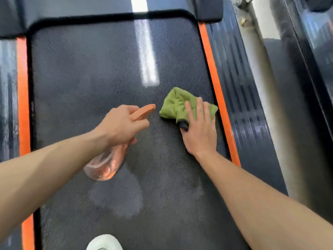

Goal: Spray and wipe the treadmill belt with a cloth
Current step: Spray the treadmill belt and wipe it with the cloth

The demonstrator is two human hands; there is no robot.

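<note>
Wiping underway: right hand [199,128] presses flat on green cloth [177,105] near belt [90,73] right edge; left hand [120,123] grips spray bottle [108,162]. Far belt likely unwiped.

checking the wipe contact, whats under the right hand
Under the right hand lies the green cloth, pressed onto the treadmill belt. A small black piece pokes out by the thumb. The belt beneath the cloth is covered.
</note>
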